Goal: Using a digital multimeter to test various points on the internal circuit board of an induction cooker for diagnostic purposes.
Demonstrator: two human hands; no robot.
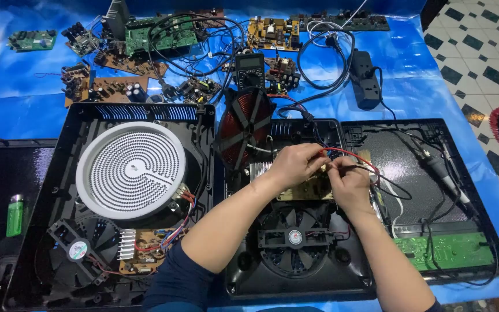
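My left hand (297,163) and my right hand (349,184) meet over a tan circuit board (307,189) inside an opened black cooker housing (295,277). The left fingers pinch a red wire (350,155) that loops across to the right hand. The right fingers close on the same red and black wires just above the board. A tilted copper induction coil (244,126) stands left of the hands. A black cooling fan (294,237) lies under my forearms.
A second opened housing at left holds a white round heating element (131,170), a small fan (77,249) and a heatsink. Loose circuit boards, a multimeter (250,68) and a power strip (367,78) lie behind on blue sheeting. A green lighter (14,215) is far left; a soldering iron (440,170) rests right.
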